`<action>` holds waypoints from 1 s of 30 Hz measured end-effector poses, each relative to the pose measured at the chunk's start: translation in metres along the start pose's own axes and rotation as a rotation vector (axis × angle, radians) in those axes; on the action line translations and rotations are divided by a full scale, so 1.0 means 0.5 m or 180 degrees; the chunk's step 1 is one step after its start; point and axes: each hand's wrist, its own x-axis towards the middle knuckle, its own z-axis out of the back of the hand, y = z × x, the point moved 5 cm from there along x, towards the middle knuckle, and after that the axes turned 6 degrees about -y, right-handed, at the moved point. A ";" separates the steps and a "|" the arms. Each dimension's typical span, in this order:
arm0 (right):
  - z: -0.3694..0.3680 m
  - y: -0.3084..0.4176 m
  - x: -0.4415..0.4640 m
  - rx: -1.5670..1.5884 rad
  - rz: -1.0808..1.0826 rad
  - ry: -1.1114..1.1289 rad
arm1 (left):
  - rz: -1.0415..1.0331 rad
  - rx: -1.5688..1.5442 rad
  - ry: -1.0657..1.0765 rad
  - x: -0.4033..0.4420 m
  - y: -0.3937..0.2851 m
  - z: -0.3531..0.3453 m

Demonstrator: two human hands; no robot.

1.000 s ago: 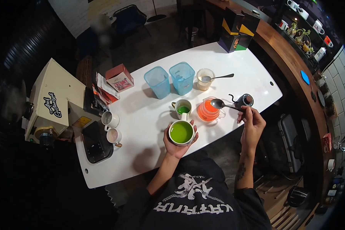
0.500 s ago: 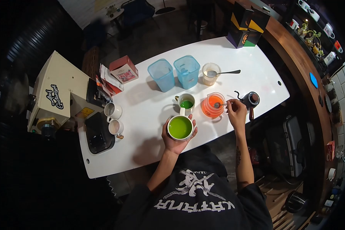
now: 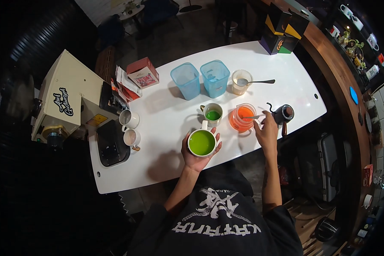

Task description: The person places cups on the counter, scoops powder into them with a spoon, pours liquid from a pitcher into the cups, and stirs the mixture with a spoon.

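Note:
My left hand point(image 3: 197, 158) is wrapped round a white cup of bright green liquid point(image 3: 202, 143), held above the table's near edge. Just beyond it stands another cup with darker green liquid point(image 3: 213, 114). My right hand point(image 3: 266, 130) is at the right side of a glass pitcher of orange-red liquid point(image 3: 240, 121). Its fingers are pinched on a spoon point(image 3: 252, 117), whose bowl end is in or over the pitcher's mouth. To the right of that hand stands a dark kettle point(image 3: 284, 114).
Two blue translucent containers point(image 3: 186, 81) and a glass with a spoon point(image 3: 240, 82) stand at the back of the white table point(image 3: 166, 128). Two cups point(image 3: 131, 137), a black tray point(image 3: 112, 147), a red box point(image 3: 144, 73) and a beige machine point(image 3: 66, 96) are left. Black boxes point(image 3: 283, 30) stand back right.
My right hand has moved left and lowered the spoon from above the pitcher's right side to its mouth. My left hand still holds the cup. The camera view has shifted slightly.

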 end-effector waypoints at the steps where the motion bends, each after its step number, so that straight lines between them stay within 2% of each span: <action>1: 0.018 0.019 -0.001 -0.0164 -0.0005 -0.0025 | 0.0011 -0.0044 -0.0003 0.000 -0.002 0.002; 2: 0.038 0.046 -0.003 -0.0167 -0.0009 -0.0023 | 0.0015 -0.0045 -0.0007 0.000 -0.002 0.002; 4: 0.069 0.115 -0.011 0.0540 -0.0221 0.0225 | -0.0018 -0.0017 0.0003 0.000 -0.005 0.002; 6: 0.063 0.179 -0.036 0.1267 -0.0037 0.1055 | -0.0035 -0.0008 0.0011 0.003 -0.007 0.009; 8: 0.058 0.254 -0.067 0.1592 0.0492 0.1469 | -0.0052 0.0003 0.0011 0.002 -0.008 0.008; 10: 0.043 0.298 -0.084 0.1723 0.0553 0.1832 | -0.0270 0.0590 -0.0192 -0.005 -0.013 0.002; 11: 0.025 0.304 -0.095 0.1588 0.0683 0.1908 | -0.0080 0.0381 0.0530 0.000 -0.018 0.019; 12: 0.014 0.311 -0.102 0.1597 0.0685 0.1926 | -0.0095 0.0376 0.0518 -0.005 -0.016 0.008; 14: -0.003 0.327 -0.111 0.1467 0.0765 0.1834 | -0.0349 0.0869 0.0049 -0.009 -0.012 -0.005; 16: -0.028 0.329 -0.124 0.1418 0.0709 0.1934 | -0.0416 0.0817 0.0024 -0.011 -0.013 0.004; 18: -0.043 0.325 -0.134 0.1324 0.0609 0.1675 | -0.0470 0.0670 -0.0313 -0.012 -0.020 0.035; 25: -0.081 0.324 -0.136 0.1564 0.0361 0.1861 | -0.0655 0.0886 -0.0323 -0.026 -0.032 0.027; 27: -0.082 0.315 -0.136 0.1674 0.0220 0.1874 | -0.0839 0.1521 -0.0663 -0.043 -0.054 0.056; 30: -0.067 0.302 -0.126 0.1561 0.0367 0.1879 | -0.1225 0.1938 -0.0549 -0.073 -0.107 0.080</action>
